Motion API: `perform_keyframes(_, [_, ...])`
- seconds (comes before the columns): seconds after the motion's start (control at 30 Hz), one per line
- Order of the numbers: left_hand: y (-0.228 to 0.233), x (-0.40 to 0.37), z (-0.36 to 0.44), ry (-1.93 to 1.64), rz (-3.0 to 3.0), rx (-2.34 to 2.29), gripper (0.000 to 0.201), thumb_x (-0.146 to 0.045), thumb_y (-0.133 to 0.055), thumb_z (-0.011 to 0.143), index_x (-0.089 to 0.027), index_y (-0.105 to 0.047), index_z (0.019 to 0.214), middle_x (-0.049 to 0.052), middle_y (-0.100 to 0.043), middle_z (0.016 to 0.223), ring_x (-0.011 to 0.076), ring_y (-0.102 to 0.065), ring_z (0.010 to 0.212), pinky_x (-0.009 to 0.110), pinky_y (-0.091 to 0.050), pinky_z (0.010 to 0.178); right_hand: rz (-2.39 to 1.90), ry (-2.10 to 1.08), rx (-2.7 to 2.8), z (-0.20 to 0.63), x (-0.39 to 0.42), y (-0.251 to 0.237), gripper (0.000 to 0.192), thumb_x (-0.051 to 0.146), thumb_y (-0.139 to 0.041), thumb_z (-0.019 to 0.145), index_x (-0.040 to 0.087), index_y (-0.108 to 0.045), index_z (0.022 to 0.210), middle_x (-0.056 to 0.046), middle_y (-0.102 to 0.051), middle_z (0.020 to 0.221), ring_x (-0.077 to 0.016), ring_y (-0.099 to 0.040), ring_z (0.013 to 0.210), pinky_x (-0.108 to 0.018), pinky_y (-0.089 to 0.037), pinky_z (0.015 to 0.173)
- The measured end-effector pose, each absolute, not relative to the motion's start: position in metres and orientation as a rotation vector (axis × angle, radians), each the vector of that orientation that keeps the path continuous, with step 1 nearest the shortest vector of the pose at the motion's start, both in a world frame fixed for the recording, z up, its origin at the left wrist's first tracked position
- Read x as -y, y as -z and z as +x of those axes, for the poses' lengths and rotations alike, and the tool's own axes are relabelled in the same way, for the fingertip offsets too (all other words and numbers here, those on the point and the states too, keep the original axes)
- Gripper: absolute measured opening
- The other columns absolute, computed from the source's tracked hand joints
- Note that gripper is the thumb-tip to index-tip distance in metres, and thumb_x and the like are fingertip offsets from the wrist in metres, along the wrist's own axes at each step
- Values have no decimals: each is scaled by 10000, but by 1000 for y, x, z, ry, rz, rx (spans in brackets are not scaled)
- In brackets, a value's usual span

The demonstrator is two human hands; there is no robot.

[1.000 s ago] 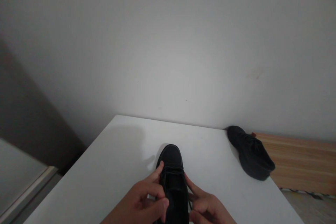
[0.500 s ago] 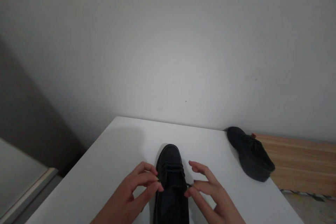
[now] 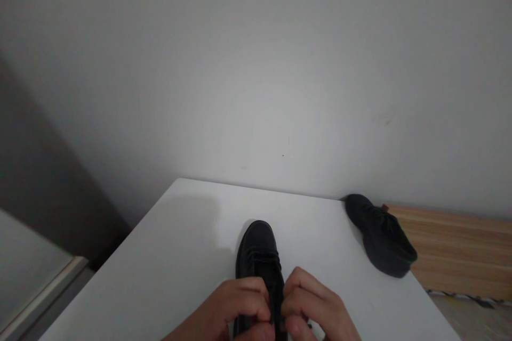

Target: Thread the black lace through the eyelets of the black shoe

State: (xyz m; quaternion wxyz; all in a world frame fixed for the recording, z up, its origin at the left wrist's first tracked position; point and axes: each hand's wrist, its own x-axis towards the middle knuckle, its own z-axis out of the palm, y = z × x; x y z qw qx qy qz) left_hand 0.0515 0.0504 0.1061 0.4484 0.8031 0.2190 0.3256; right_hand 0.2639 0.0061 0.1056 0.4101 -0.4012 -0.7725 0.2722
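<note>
A black lace-up shoe [image 3: 259, 240] stands on the white table with its toe pointing away from me. My left hand [image 3: 246, 306] is closed in a pinch over the left side of the shoe's opening. Facing it from the right, my right hand [image 3: 316, 306] is also curled into a pinch. Both hands are on the dark shoelace, whose ends are largely hidden by my fingers. The fingertips are close together but apart, and the rear of the shoe is covered or out of frame.
A second black shoe [image 3: 380, 237] lies at the right edge of the white table [image 3: 180, 234]. Behind the table rises a pale wall [image 3: 256, 90]. A wood-grain board [image 3: 460, 250] is at the right, and a pale ledge [image 3: 48, 293] at the lower left.
Both hands have moved nearer to me and closer together over the shoe's opening. Their fingers, more spread before, are now curled in. The shoes have hardly moved.
</note>
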Motion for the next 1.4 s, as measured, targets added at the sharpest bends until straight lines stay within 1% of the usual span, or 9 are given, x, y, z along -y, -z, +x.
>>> perform_keyframes(0.13, [-108,-54,56,-842,2028,-493,352,-463,-495,991,-209,-692,848,57,-701,843,169,-666,789,235,-537,767,-1039,-641,1813,262,-10,-109,214,176,-478,1006,258,-658,1086,-59,-648,991,-167,-640,910,-257,-523,792])
perform_keyframes(0.23, [-112,-59,59,-841,2039,-426,322,-437,-536,978,-207,-695,818,51,-701,805,172,-662,786,231,-532,751,-1005,-596,1869,254,-16,-104,410,55,-529,923,296,-622,1242,-59,-684,1112,-188,-636,1025,-292,-508,896])
perform_keyframes(0.37, [-116,-65,57,-829,1950,-433,221,-322,-557,979,-203,-724,897,62,-715,886,178,-673,866,240,-518,807,-1051,-668,1795,248,-23,-96,266,99,-557,925,272,-714,1051,-29,-700,887,-179,-641,848,-278,-499,767])
perform_keyframes(0.5, [-111,-71,49,-879,1784,-508,213,-296,-541,984,-222,-740,996,61,-699,914,171,-666,859,248,-511,792,-1085,-840,1519,254,-29,-88,152,243,-598,953,250,-750,939,-33,-702,857,-177,-653,820,-267,-498,734])
perform_keyframes(0.73, [-80,-84,38,-1095,1427,-848,195,-361,-606,940,-251,-739,1033,21,-705,802,157,-626,748,244,-512,723,-1002,-970,835,274,-35,-63,268,496,-750,829,229,-748,814,-23,-655,805,-177,-608,832,-279,-502,799])
perform_keyframes(0.9, [-68,-86,42,-1170,1199,-851,464,-389,-620,942,-268,-472,1365,-7,-713,801,178,-656,882,335,-478,938,-765,-1194,552,270,-36,-62,289,492,-760,817,210,-705,782,30,-477,663,-118,-482,623,-291,-513,687])
perform_keyframes(1.13, [-53,-88,42,-1311,863,-862,530,-425,-794,797,-228,-495,1188,-15,-723,722,183,-678,819,348,-495,892,-797,-1150,571,281,-37,-53,285,472,-733,837,200,-689,766,56,-313,632,-103,-280,552,-226,-370,519])
perform_keyframes(1.27, [-44,-89,37,-1326,736,-879,542,-400,-869,710,-209,-575,1124,6,-747,741,185,-687,819,354,-499,920,-853,-1108,620,285,-35,-50,320,510,-712,838,196,-714,778,51,-316,617,-113,-291,553,-248,-358,514])
perform_keyframes(1.4, [-45,-88,34,-1237,739,-776,326,-416,-811,778,-184,-668,956,-4,-687,699,164,-650,779,313,-505,854,-896,-1093,691,287,-32,-47,368,560,-728,809,194,-758,824,15,-432,637,-131,-401,605,-279,-420,576])
